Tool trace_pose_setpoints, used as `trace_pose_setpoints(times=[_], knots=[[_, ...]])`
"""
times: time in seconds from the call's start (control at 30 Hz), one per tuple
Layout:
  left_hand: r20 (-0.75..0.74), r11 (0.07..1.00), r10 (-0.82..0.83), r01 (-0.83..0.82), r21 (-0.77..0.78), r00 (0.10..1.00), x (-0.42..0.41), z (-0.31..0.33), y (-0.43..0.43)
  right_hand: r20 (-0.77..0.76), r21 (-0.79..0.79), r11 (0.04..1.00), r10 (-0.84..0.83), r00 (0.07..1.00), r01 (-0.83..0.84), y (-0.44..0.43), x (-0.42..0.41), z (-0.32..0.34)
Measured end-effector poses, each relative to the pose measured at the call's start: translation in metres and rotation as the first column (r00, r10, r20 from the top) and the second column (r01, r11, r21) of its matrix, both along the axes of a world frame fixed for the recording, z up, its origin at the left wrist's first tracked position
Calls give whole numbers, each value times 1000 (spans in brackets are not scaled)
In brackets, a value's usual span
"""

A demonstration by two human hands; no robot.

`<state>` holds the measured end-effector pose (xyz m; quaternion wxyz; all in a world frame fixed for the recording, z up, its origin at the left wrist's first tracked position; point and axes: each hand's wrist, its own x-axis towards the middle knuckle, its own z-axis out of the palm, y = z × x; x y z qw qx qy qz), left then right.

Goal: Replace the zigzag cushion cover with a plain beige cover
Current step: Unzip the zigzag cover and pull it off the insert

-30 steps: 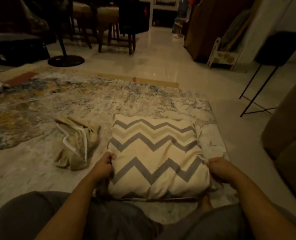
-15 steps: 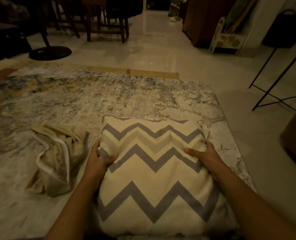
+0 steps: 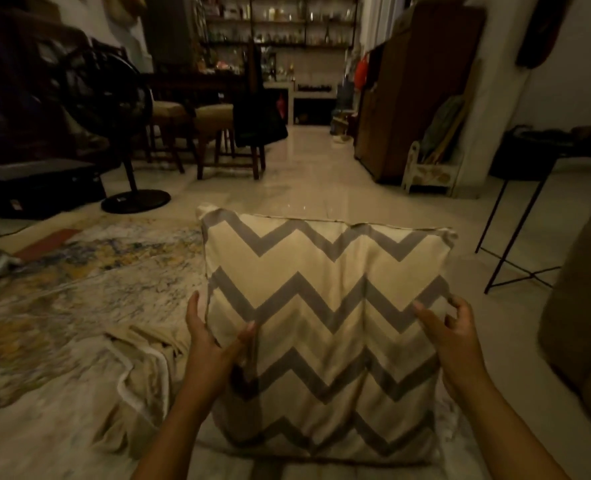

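1. The zigzag cushion (image 3: 325, 323) stands upright on the rug (image 3: 79, 289), near centre
2. The left hand (image 3: 214, 344) grips its left edge, thumb in front
3. The right hand (image 3: 456, 344) grips its right edge, fingers curled
4. The beige cover (image 3: 141, 372) lies crumpled just left

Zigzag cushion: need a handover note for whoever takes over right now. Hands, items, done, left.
Left hand: grips the left edge of the zigzag cushion, thumb on the front.
Right hand: holds the right edge, thumb on the front.
Cushion: upright between the hands, facing the person.
Beige cover: crumpled on the rug, left of the cushion.
Done: nothing visible; the zigzag cover is still on.
Left: strip the zigzag cover, fit the beige one.
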<state>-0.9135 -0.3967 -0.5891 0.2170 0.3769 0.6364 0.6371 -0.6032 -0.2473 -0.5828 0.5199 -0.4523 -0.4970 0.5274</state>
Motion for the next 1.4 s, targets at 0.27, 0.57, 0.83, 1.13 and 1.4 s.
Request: trace_pose_setpoints(times=[0.27, 0.57, 0.83, 1.13, 1.4], knots=[[41, 988, -146, 147, -37, 988, 22, 0, -27, 548, 506, 841, -141, 825, -192, -29, -38, 87], [-99, 954, -297, 300, 17, 950, 43, 24, -32, 687, 613, 607, -96, 720, -505, -62, -109, 119], [-229, 958, -33, 97, 270, 973, 54, 72, -45, 690, 629, 528, -42, 723, -570, -84, -109, 86], [-207, 939, 2, 69, 337, 978, 14, 35, -69, 827, 518, 770, -339, 448, -373, -27, -28, 67], [-189, 960, 153, -101, 260, 970, -5, 31, -70, 846, 471, 833, -333, 417, -291, -21, -21, 70]])
